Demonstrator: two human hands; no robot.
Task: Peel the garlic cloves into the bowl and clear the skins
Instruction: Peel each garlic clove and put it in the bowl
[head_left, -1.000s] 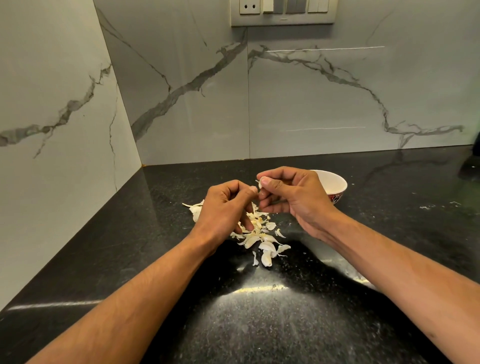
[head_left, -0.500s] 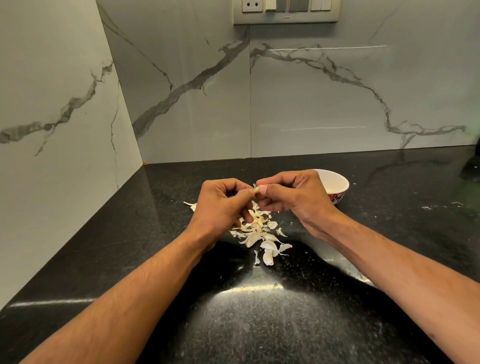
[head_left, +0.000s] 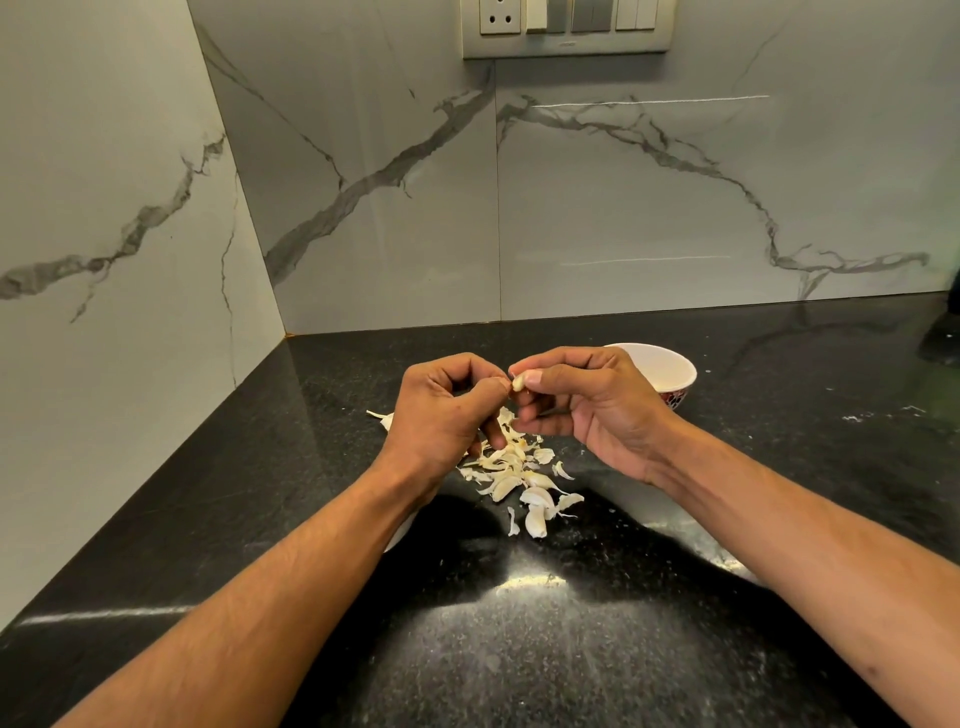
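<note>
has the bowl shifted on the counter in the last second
No. The bowl sits at the same spot on the black counter, just behind the right hand; only the camera view shifts slightly.

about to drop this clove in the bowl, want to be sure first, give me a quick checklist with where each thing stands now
1. Clove held: ok, the right hand pinches it between thumb and forefinger.
2. Clove fully peeled: cannot tell, fingers hide most of it.
3. Left hand off the clove: not ok, its fingertips sit right against it.
4. Bowl within reach: ok, upright on the counter just behind the right hand.
5. Room in the bowl: cannot tell, the hand hides part of the inside.
6. Skins cleared: not ok, a pile lies on the counter below the hands.
</note>
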